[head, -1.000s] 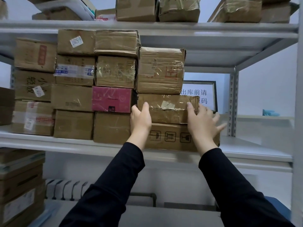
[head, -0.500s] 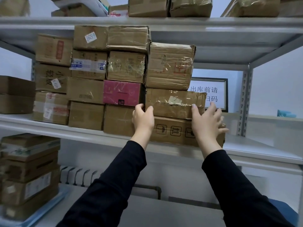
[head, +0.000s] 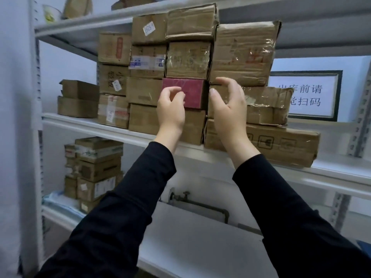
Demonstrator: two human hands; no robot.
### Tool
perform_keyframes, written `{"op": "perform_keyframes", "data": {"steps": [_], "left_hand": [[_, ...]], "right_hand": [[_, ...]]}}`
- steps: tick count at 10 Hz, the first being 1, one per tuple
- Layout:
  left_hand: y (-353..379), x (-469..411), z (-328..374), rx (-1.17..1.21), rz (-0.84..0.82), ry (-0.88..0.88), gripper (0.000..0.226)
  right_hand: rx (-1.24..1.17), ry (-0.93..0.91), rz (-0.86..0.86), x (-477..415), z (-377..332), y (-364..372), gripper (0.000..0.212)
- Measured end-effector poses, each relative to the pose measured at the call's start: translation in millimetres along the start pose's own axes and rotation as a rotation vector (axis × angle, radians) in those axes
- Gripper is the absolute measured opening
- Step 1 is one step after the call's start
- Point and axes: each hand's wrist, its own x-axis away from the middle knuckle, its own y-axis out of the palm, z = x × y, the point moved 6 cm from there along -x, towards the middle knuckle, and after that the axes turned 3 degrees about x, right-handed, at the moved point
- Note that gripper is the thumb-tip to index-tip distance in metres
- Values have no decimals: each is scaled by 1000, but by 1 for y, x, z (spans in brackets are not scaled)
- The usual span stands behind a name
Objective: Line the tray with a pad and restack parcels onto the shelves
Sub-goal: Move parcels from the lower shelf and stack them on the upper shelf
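Observation:
Several cardboard parcels are stacked on the middle shelf (head: 104, 128). A pink parcel (head: 189, 90) sits in the stack. To its right a flat taped parcel (head: 267, 105) lies on a long brown box (head: 281, 145), under a big taped box (head: 243, 55). My left hand (head: 170, 110) hovers in front of the pink parcel, fingers curled and apart, holding nothing. My right hand (head: 228, 109) is open in front of the flat parcel's left end, with thumb and fingers spread. Whether it touches the parcel is unclear.
A framed sign (head: 307, 95) leans at the shelf's back right. More parcels (head: 96, 169) stand on a blue tray (head: 58, 199) on the lower left shelf. A pipe with a tap (head: 198, 203) runs along the wall. Grey shelf posts (head: 361, 109) flank the unit.
Both hands have come off the flat taped parcel and shifted left, in front of the pink parcel and the flat parcel's left end. The view has swung left.

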Motion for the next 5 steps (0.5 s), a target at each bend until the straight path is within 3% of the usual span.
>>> {"op": "perform_keyframes", "data": {"steps": [3,5], "left_hand": [[-74,14,-16,-35,70,13,26],[-132,27,-50,-62,102,-41,28]], "right_hand": [[-196,265,-204,58,28,57,23],[-199,370,-212,119,48,82,22]]}}
